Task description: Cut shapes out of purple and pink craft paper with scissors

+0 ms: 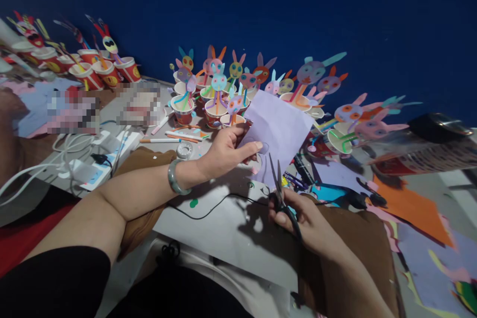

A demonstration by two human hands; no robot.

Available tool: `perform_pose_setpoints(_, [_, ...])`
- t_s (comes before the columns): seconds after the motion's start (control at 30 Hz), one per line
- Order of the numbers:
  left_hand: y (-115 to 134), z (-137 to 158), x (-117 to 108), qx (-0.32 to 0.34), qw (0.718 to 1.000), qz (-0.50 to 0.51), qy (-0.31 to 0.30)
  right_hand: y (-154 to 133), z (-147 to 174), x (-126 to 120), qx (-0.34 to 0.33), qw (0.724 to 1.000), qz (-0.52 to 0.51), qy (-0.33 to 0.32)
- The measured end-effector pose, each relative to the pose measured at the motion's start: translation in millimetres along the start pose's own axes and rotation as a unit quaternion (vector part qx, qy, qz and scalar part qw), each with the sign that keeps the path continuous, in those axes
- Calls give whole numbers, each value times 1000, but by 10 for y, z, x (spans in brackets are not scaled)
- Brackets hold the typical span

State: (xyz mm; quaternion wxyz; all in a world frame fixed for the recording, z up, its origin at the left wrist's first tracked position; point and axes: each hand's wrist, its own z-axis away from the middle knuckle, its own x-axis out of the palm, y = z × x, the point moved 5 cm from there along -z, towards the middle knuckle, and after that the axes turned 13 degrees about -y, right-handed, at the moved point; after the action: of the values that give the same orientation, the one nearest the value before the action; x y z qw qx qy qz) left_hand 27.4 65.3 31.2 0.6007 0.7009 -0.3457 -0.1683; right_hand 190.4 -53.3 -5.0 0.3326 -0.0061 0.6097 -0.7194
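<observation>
My left hand (233, 146) pinches a sheet of lilac paper (281, 126) by its left edge, thumb on top. Small rounded outlines are drawn on the paper near my thumb. In my right hand (298, 218) is a pair of scissors (278, 191) with black handles, fingers through the loops. The blades point up, parted a little, and overlap the paper's lower edge in view; whether they touch it I cannot tell. Behind the sheet stand several paper cups (183, 109) with paper rabbit heads (218, 81) rising from them.
More red cups (128, 69) with paper figures stand at the back left. A white power strip (89, 164) with cables lies left. Markers (160, 140) lie mid-table. Orange paper (413, 203), lilac scraps and a large clear container (428, 149) are at right. Another person's hand (13, 109) shows far left.
</observation>
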Motion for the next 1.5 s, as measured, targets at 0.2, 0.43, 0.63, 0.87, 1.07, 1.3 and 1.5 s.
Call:
perform_pose_setpoints(0.2, [-36, -1, 18, 17, 1000, 22, -10, 71, -15, 28, 15, 999, -35, -26])
perform_pose_setpoints(0.43, [-32, -6, 30, -5, 999, 48, -18, 114, -32, 34, 23, 998, -53, -22])
perform_pose_setpoints(0.63, [-51, 9, 37, -13, 999, 26, -30, 93, -31, 32, 14, 997, -70, -11])
perform_pose_setpoints(0.87, [-79, 10, 47, -17, 999, 24, -41, 85, -49, 0, 3, 997, -81, 13])
perform_pose_setpoints(1.07, [-23, 23, 55, -10, 999, 26, -37, 111, -55, 15, -3, 993, -117, 11])
perform_pose_setpoints(1.3, [-20, 30, 59, -23, 999, 25, -38, 103, -58, 33, 2, 988, -153, 15])
perform_pose_setpoints(1.5, [10, 29, 71, -30, 998, 36, -32, 103, -65, 17, -5, 991, -128, 22])
